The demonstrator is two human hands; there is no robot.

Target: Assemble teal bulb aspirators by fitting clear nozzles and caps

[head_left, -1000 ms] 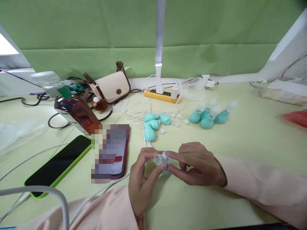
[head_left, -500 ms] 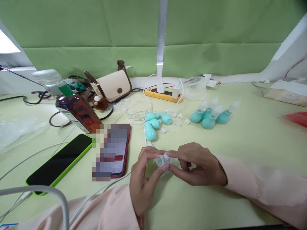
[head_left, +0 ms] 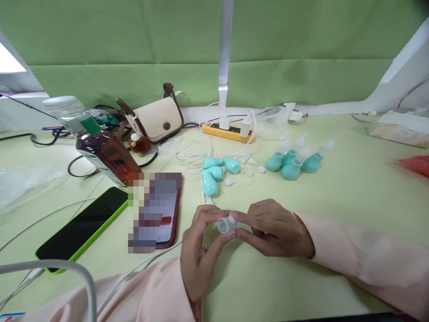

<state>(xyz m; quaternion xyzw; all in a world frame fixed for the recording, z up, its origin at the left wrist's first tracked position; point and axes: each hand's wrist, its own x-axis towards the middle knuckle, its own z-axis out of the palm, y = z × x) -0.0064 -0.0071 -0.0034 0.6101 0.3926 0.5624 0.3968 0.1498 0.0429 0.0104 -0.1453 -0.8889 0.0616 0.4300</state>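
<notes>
Between my two hands is a small translucent plastic tube (head_left: 224,225), its open round end facing left. My left hand (head_left: 203,250) grips it with the index finger above and the thumb below. From the other side, my right hand (head_left: 278,228) pinches it too, index fingertip on a small white piece (head_left: 232,218) at its top and thumb underneath. Fingers cover the tube's right end. Just beyond my hands lie several loose turquoise rubber bulbs (head_left: 210,183). Farther right stand several turquoise bulbs with clear pointed tips (head_left: 291,170) fitted on them.
Small white plastic bits (head_left: 247,171) lie beside the loose bulbs. To the left are a green-cased phone (head_left: 83,228), a red-cased phone (head_left: 174,210) and a tilted bottle of dark liquid (head_left: 107,154). Behind stand a cream handbag (head_left: 157,118) and a yellow power strip (head_left: 214,131) with white cables.
My right hand has shifted very slightly left and up, its fingers covering a bit more of the tube. My left hand keeps its grip almost unchanged.
</notes>
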